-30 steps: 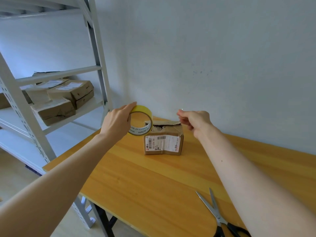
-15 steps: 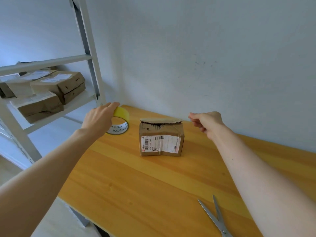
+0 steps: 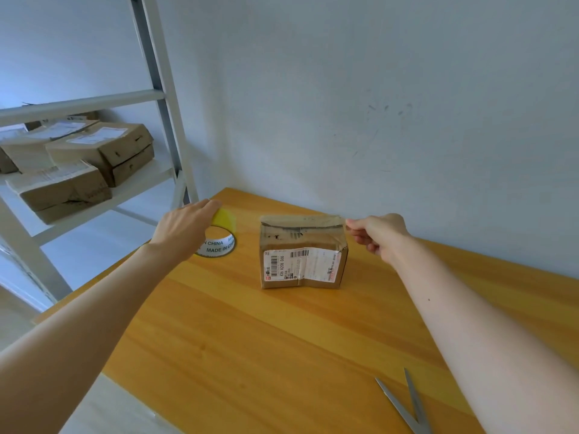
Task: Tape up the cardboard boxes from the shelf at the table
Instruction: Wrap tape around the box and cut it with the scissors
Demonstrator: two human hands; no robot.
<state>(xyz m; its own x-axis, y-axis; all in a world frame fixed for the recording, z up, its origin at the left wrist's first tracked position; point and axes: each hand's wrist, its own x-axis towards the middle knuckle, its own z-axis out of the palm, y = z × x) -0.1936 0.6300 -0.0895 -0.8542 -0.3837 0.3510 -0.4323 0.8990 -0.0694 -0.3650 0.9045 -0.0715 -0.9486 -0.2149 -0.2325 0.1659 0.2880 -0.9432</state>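
Note:
A small brown cardboard box (image 3: 303, 264) with a white shipping label stands near the back of the wooden table (image 3: 282, 355). To its left my left hand (image 3: 183, 228) grips a yellow tape roll (image 3: 221, 236), held low at the table surface. A strip of clear tape stretches from the roll across the box's top. Just right of the box's top edge, my right hand (image 3: 377, 234) pinches the free end of that tape.
Scissors (image 3: 407, 402) lie at the table's front right. A grey metal shelf (image 3: 94, 195) stands to the left with several cardboard boxes (image 3: 103, 151) on it. A pale wall runs right behind the table.
My left hand carried the roll leftward and down to the table, away from the box. My right hand moved right of the box, pulling the tape across its top.

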